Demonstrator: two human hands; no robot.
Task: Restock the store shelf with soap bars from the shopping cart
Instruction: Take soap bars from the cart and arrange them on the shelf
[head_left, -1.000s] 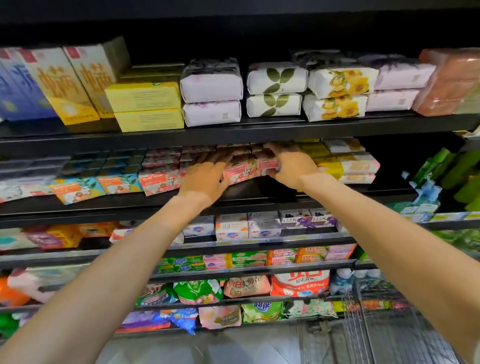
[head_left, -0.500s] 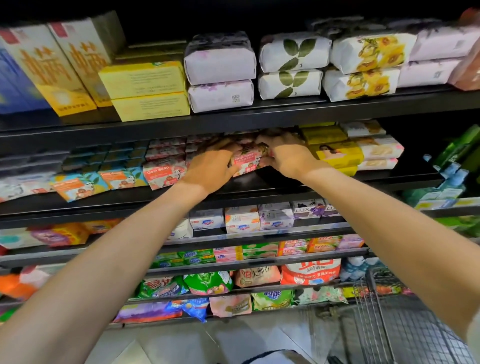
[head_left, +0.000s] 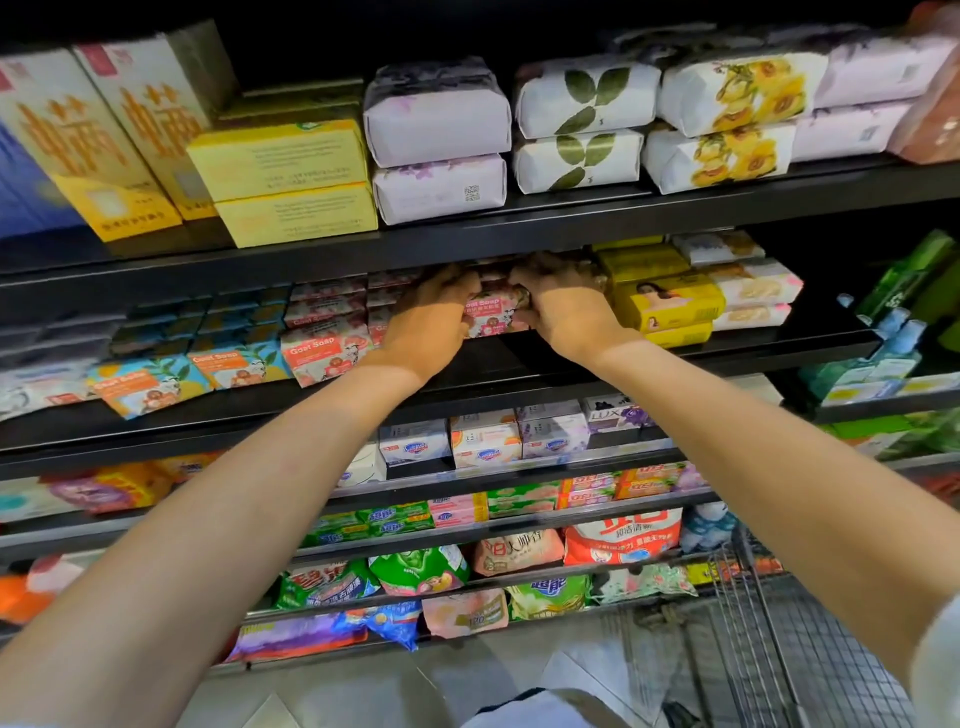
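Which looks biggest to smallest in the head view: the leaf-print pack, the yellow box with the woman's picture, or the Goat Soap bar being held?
1. Leaf-print pack.
2. Yellow box.
3. Goat Soap bar, though both hands partly cover it.

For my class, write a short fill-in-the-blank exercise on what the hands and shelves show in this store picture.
1. Both hands, left hand and right hand, hold a pink wrapped bar labelled Goat ____.
2. The yellow wrapped bars lie to the ____ of the hands.
3. The white leaf-printed packs sit on the shelf ____ the hands.
4. The wire shopping cart stands at the lower ____.

Missing words: Soap; right; above; right
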